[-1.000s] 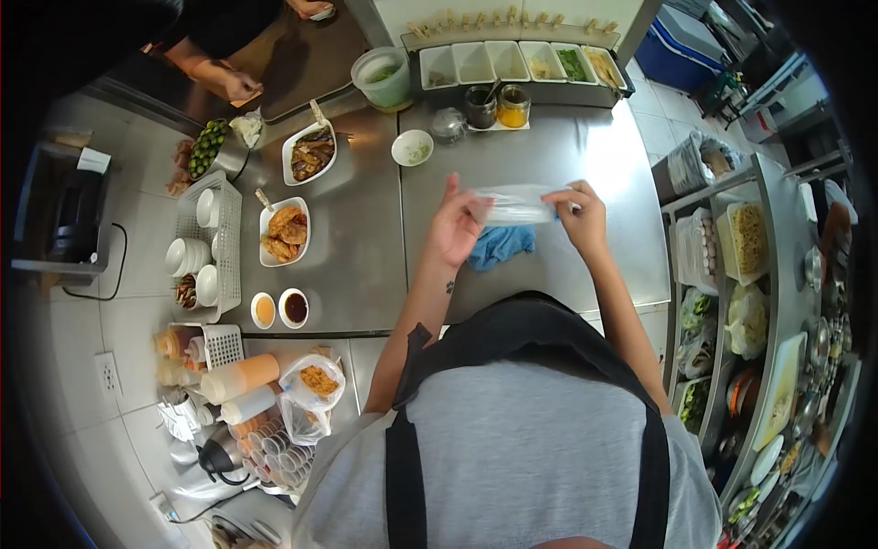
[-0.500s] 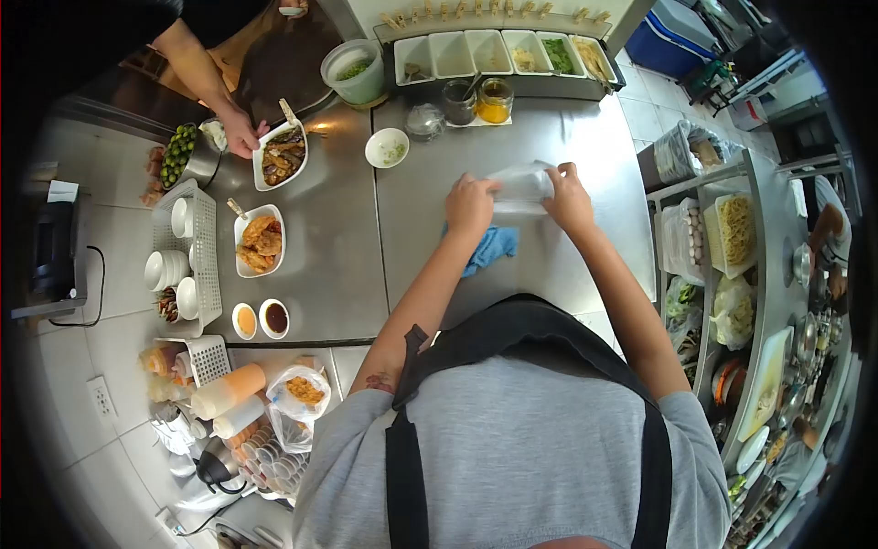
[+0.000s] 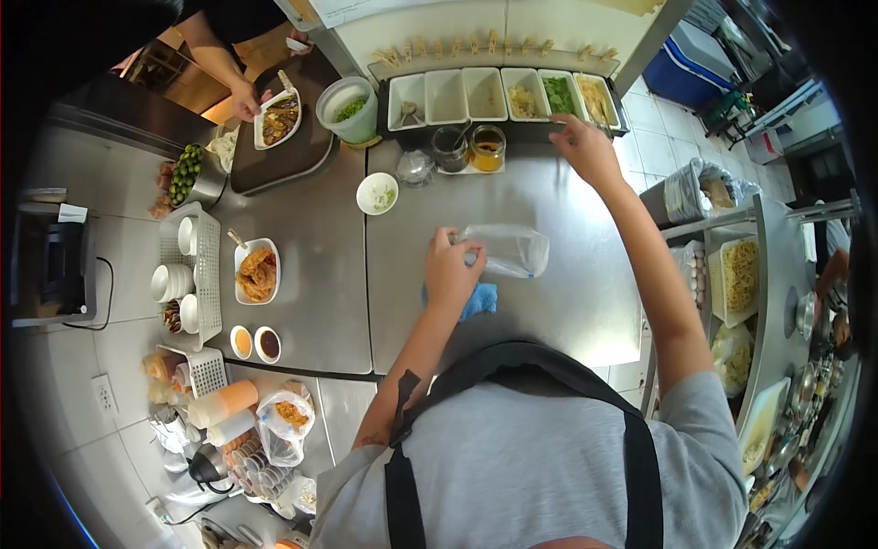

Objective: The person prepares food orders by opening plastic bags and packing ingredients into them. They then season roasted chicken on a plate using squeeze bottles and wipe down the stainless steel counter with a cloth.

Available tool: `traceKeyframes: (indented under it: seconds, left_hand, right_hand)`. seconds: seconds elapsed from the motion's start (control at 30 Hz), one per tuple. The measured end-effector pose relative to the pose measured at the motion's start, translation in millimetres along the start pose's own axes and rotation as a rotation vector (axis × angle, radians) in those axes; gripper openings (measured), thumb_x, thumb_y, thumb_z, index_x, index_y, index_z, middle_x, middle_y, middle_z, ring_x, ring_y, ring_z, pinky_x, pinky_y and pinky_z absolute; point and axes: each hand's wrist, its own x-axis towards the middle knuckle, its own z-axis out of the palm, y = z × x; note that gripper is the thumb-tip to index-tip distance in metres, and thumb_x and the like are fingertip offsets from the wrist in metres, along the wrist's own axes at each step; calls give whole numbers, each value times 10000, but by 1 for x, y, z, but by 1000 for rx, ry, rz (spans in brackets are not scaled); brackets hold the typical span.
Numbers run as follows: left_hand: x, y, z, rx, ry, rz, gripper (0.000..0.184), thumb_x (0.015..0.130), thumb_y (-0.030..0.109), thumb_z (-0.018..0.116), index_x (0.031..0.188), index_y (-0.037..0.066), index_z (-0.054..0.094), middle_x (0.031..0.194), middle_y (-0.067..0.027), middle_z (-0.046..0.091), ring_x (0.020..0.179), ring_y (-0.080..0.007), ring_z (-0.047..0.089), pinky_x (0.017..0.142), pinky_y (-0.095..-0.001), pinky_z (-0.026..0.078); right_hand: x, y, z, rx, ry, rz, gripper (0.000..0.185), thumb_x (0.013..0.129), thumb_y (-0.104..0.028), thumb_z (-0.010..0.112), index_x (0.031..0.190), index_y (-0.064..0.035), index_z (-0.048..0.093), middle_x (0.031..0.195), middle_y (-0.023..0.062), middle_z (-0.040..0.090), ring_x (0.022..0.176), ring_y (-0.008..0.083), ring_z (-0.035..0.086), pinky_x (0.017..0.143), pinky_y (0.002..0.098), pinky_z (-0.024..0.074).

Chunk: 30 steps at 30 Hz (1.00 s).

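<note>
My left hand (image 3: 450, 271) pinches the open left end of a clear plastic bag (image 3: 508, 251), held above the steel counter. A blue cloth (image 3: 479, 301) lies just below that hand, partly hidden by it. My right hand (image 3: 583, 146) is stretched out at the front edge of the topping containers, thumb and forefinger apart. It is nearest the white tub of chopped green herbs (image 3: 559, 94) and the tub of pale yellowish strips (image 3: 594, 99). I cannot make out anything held in it.
Two jars, one dark (image 3: 450, 148) and one amber (image 3: 487, 147), stand before the tubs. A small white bowl (image 3: 377, 194) sits left of them. Fried food fills a bowl (image 3: 257, 272) at left. A co-worker's hand (image 3: 247, 101) holds another dish (image 3: 277, 123) over a brown tray (image 3: 288, 165).
My right hand has let go of the plastic bag and moved up to the topping tubs. My left hand keeps the bag, now lower. The co-worker's dish has moved from the counter to over the tray.
</note>
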Motion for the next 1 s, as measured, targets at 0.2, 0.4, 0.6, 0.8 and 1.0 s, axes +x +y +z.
traceKeyframes:
  seconds: [0.2, 0.4, 0.6, 0.8, 1.0]
  left_hand:
    - [-12, 12, -18, -67, 145, 23, 138, 738, 139, 717, 874, 116, 710, 1089, -131, 551, 1048, -348, 527, 885, -434, 438]
    - [-45, -4, -16, -60, 153, 40, 184, 768, 141, 698, 950, 122, 713, 1091, -138, 559, 1084, -357, 525, 912, -437, 431]
    - [-61, -17, -4, -91, 144, 29, 242, 759, 148, 699, 1000, 146, 706, 1109, -129, 556, 1075, -346, 519, 912, -438, 425]
    - [-62, -22, 2, -36, 146, 64, 259, 743, 145, 695, 1002, 151, 708, 1102, -129, 562, 1038, -324, 534, 865, -423, 434]
    - [-64, -24, 4, -82, 130, 26, 273, 737, 163, 703, 1010, 170, 698, 1108, -121, 555, 1021, -323, 531, 871, -416, 436]
  right_hand:
    - [87, 39, 45, -239, -249, -82, 238, 850, -143, 556, 1057, -82, 657, 977, 205, 670, 941, 378, 634, 816, 456, 504]
    - [129, 42, 24, -543, -286, -333, 209, 817, -56, 576, 995, -57, 685, 932, 180, 678, 912, 357, 644, 800, 422, 519]
    - [103, 15, 5, -534, -438, -470, 146, 787, 20, 564, 869, -2, 683, 930, 192, 674, 889, 356, 667, 739, 404, 556]
    - [99, 5, 33, -666, -346, -197, 195, 807, -1, 558, 929, -57, 699, 966, 184, 677, 913, 333, 669, 763, 405, 558]
    - [138, 11, 12, -508, -172, -275, 194, 822, -14, 537, 928, -61, 692, 958, 187, 674, 893, 329, 670, 756, 418, 557]
